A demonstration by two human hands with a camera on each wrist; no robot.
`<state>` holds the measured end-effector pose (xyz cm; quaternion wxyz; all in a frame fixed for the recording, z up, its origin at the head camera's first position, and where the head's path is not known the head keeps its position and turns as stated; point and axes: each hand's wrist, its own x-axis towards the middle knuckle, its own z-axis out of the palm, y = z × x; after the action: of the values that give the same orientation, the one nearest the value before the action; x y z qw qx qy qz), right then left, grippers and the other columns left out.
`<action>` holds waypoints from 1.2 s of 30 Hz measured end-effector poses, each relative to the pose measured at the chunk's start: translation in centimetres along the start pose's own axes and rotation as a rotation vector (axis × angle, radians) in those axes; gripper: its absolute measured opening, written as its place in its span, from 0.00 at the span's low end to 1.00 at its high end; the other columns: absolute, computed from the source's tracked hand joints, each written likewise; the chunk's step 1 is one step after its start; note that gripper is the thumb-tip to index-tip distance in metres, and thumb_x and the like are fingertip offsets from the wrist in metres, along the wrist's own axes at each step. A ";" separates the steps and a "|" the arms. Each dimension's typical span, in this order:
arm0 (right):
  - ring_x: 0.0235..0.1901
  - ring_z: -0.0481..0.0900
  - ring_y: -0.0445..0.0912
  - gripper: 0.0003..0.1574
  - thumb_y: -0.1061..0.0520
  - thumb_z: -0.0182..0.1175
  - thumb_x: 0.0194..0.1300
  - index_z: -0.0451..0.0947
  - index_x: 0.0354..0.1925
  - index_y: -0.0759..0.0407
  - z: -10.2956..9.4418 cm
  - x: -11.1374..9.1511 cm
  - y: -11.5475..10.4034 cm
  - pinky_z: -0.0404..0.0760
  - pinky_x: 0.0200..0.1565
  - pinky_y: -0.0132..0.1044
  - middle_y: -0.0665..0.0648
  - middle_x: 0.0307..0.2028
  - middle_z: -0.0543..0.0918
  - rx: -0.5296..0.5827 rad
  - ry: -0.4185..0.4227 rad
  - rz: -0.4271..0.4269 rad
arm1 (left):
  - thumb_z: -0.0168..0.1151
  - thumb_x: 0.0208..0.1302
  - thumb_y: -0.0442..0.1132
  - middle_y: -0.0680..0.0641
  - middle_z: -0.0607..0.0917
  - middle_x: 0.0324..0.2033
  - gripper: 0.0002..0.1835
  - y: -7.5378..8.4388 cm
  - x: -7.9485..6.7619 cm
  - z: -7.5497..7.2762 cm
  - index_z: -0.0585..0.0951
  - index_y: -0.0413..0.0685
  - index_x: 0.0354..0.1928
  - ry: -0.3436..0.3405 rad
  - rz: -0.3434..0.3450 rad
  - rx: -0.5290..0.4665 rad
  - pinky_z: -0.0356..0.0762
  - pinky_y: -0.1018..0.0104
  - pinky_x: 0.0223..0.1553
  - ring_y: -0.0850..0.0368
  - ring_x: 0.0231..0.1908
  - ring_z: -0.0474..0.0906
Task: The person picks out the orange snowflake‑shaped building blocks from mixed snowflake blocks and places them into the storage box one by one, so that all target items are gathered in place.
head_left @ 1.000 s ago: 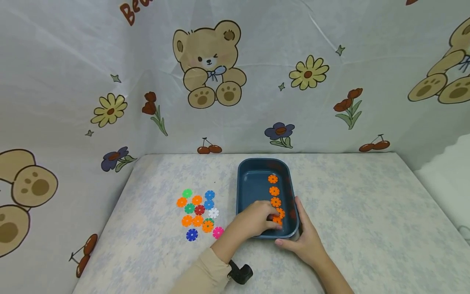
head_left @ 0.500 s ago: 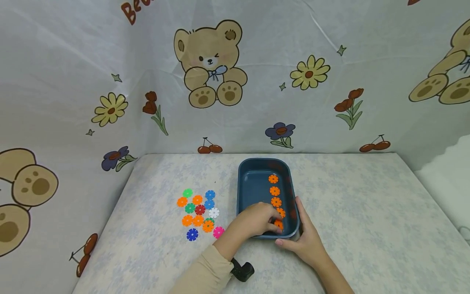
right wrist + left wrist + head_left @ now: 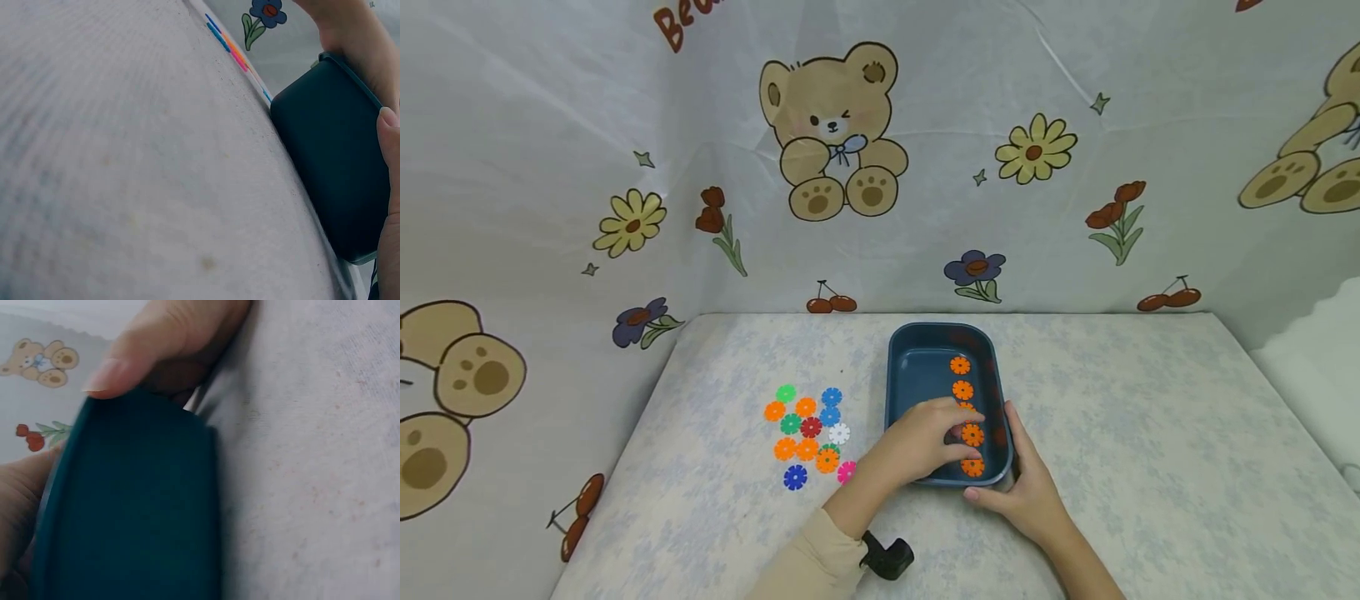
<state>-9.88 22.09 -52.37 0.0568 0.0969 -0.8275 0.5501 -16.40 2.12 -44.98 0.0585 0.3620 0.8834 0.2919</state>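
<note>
A dark blue plastic box [image 3: 897,375] stands on the table. Several orange snowflake building discs [image 3: 962,390] lie in a row along its right side. My left hand [image 3: 928,440] reaches into the box, thumb and fingers spread either side of one orange disc [image 3: 972,434]. Its fingertips partly cover the disc above, and the thumb lies at the upper edge of the lowest disc [image 3: 972,468]. My right hand [image 3: 1028,496] holds the near right corner of the box, thumb [image 3: 115,375] on the near wall, fingers along the right side.
To the left of the box lie several loose snowflake discs [image 3: 810,427] in green, orange, blue, red, white and pink. A patterned cloth [image 3: 895,250] hangs behind the table [image 3: 1135,433]. A black wrist camera [image 3: 887,558] sits below the left wrist.
The lowest orange disc has slid toward the near end of the box. My left fingers have moved up and spread around the disc above it. The right hand keeps its hold.
</note>
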 end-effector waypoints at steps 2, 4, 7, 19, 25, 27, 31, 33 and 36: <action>0.74 0.53 0.34 0.80 0.59 0.81 0.45 0.37 0.80 0.44 0.0 0.0 0.0 0.57 0.63 0.14 0.57 0.79 0.47 -0.001 0.003 -0.005 | 0.69 0.61 0.52 0.55 0.80 0.36 0.26 0.1 -0.9 -1.0 0.81 0.56 0.60 0.060 0.009 -0.057 0.70 0.81 0.32 0.65 0.33 0.73; 0.74 0.53 0.34 0.80 0.60 0.81 0.44 0.36 0.80 0.42 0.0 0.0 -0.1 0.57 0.63 0.14 0.56 0.79 0.47 0.004 0.002 -0.008 | 0.68 0.62 0.53 0.55 0.79 0.36 0.25 0.1 -2.1 -2.1 0.80 0.58 0.60 0.113 0.002 -0.100 0.70 0.79 0.31 0.63 0.33 0.73; 0.75 0.51 0.38 0.81 0.60 0.81 0.44 0.36 0.79 0.39 0.0 0.0 -0.1 0.55 0.63 0.13 0.57 0.79 0.46 0.002 0.000 -0.006 | 0.67 0.64 0.53 0.58 0.77 0.37 0.24 -0.4 -4.2 -3.7 0.79 0.61 0.61 0.178 -0.056 -0.147 0.72 0.76 0.31 0.63 0.33 0.72; 0.74 0.47 0.28 0.82 0.59 0.81 0.44 0.34 0.79 0.37 0.1 0.0 0.0 0.52 0.64 0.12 0.61 0.79 0.43 0.022 -0.015 0.027 | 0.66 0.66 0.42 0.52 0.79 0.43 0.20 -9.9 -14.3 -5.2 0.79 0.53 0.60 0.326 -0.555 -0.041 0.78 0.63 0.41 0.57 0.40 0.74; 0.74 0.47 0.28 0.82 0.59 0.81 0.44 0.34 0.79 0.37 0.1 0.0 0.1 0.52 0.64 0.12 0.62 0.79 0.43 0.016 -0.017 0.030 | 0.69 0.63 0.44 0.51 0.79 0.45 0.19 -12.6 -17.2 -4.9 0.80 0.54 0.55 0.285 -0.672 -0.042 0.75 0.63 0.43 0.57 0.38 0.71; 0.74 0.47 0.28 0.82 0.59 0.81 0.44 0.34 0.79 0.38 0.0 0.0 0.1 0.52 0.64 0.12 0.62 0.79 0.43 0.017 -0.015 0.024 | 0.70 0.62 0.44 0.51 0.79 0.44 0.17 -12.8 -17.4 -4.9 0.81 0.55 0.52 0.276 -0.672 -0.047 0.75 0.62 0.44 0.57 0.39 0.71; 0.74 0.46 0.27 0.82 0.59 0.81 0.45 0.34 0.79 0.39 -0.1 0.0 0.1 0.52 0.64 0.12 0.63 0.79 0.43 0.012 -0.013 0.012 | 0.72 0.60 0.45 0.53 0.79 0.42 0.15 -13.0 -17.3 -4.7 0.82 0.57 0.48 0.274 -0.649 -0.050 0.75 0.63 0.43 0.57 0.40 0.71; 0.74 0.45 0.28 0.82 0.59 0.81 0.45 0.34 0.79 0.39 0.0 0.0 0.1 0.51 0.64 0.12 0.61 0.79 0.43 0.010 -0.014 0.012 | 0.73 0.59 0.45 0.53 0.79 0.41 0.16 -13.0 -17.3 -4.7 0.83 0.58 0.49 0.274 -0.642 -0.053 0.73 0.64 0.41 0.57 0.39 0.71; 0.75 0.46 0.30 0.82 0.57 0.81 0.45 0.34 0.79 0.38 0.0 0.0 0.0 0.51 0.64 0.12 0.59 0.80 0.43 -0.001 -0.012 0.019 | 0.74 0.57 0.44 0.54 0.78 0.40 0.18 -13.1 -17.4 -4.6 0.82 0.59 0.50 0.273 -0.636 -0.054 0.72 0.67 0.39 0.59 0.39 0.70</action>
<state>-9.89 22.08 -52.38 0.0468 0.0925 -0.8288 0.5498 -13.05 -19.23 -50.44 0.0375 0.0244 0.9437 0.3278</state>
